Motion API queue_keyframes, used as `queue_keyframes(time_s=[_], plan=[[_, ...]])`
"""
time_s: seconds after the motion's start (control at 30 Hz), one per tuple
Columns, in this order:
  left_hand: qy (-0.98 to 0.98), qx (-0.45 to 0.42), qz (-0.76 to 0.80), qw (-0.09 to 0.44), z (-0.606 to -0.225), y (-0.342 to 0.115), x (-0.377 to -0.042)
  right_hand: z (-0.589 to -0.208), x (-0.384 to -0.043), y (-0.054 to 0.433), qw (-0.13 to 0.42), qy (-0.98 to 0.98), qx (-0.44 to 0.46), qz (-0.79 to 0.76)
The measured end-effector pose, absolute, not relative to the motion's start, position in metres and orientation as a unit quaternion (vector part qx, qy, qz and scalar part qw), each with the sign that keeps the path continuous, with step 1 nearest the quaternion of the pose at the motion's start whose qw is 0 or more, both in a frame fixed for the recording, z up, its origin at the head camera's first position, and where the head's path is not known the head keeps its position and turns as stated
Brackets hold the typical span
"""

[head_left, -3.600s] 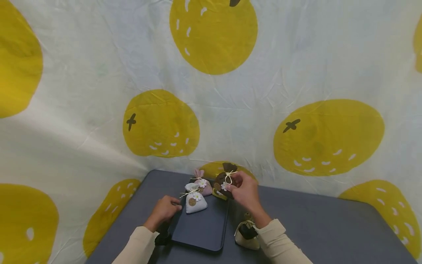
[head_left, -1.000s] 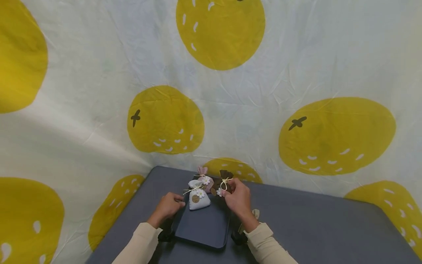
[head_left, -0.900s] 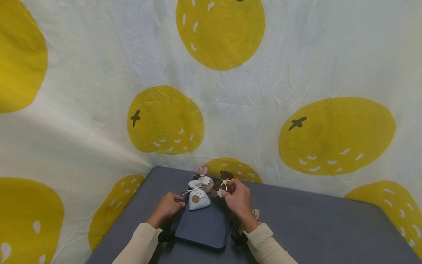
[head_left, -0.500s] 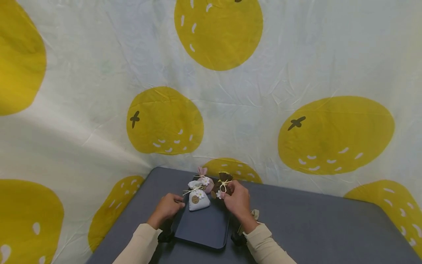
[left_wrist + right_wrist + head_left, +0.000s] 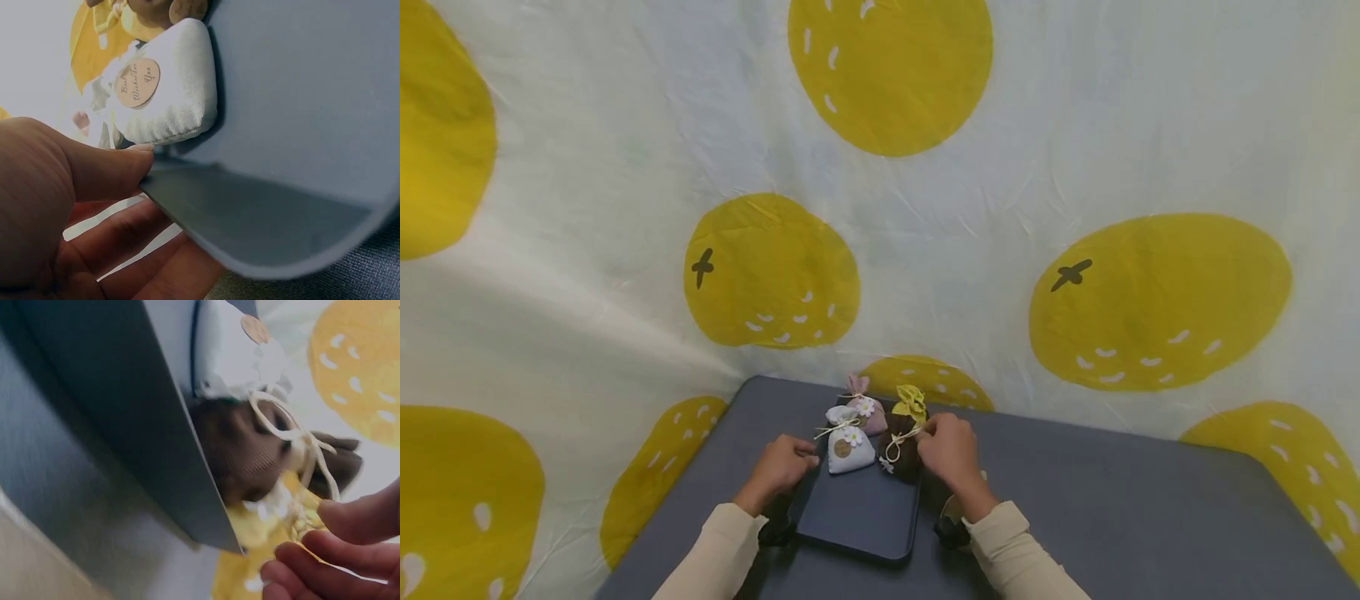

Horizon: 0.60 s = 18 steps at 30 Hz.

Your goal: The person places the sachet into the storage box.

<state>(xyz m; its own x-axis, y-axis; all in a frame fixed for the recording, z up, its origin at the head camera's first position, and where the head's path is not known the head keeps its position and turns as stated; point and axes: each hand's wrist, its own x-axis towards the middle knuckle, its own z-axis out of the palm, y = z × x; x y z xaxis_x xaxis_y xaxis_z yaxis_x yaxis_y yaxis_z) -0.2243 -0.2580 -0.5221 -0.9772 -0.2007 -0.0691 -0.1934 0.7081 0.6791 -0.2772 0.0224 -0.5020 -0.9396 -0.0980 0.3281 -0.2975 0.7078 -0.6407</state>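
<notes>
My left hand [image 5: 777,471] pinches the left rim of a dark grey tray [image 5: 856,518]; in the left wrist view the thumb [image 5: 109,169] lies over the edge, fingers outside. In the tray sits a brown drawstring pouch [image 5: 904,463], leaning at the right side. Close beside its cord is my right hand [image 5: 951,450], fingers loosely bent, nothing visibly gripped in the right wrist view. Left of the brown pouch lies a white pouch [image 5: 850,452] with a flower and round tag. Behind them are a pink pouch [image 5: 872,417] and a yellow pouch [image 5: 910,402], partly hidden.
A beige pouch [image 5: 952,507] stands on the dark table [image 5: 1112,508] right of the tray, mostly covered by my right wrist. Behind the table hangs a white cloth [image 5: 940,275] printed with yellow fruit.
The right hand, which held the brown pouch upright at the tray's back right, has come off it to the right. The pouch sits lower and nearer, uncovering the yellow one. Left hand stays.
</notes>
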Motion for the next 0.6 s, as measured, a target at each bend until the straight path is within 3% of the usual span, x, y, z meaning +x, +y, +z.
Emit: queue_keyframes(time_s=[0.33,0.6], plan=[[-0.927,0.112,-0.357,0.003,-0.518,-0.255,-0.225,-0.480,-0.262,0.084,0.071,-0.922,0.111,0.365],[-0.925,0.114,-0.363,-0.002,-0.519,-0.258,-0.226,-0.484,-0.243,0.125,0.039,-0.914,0.108,0.388]])
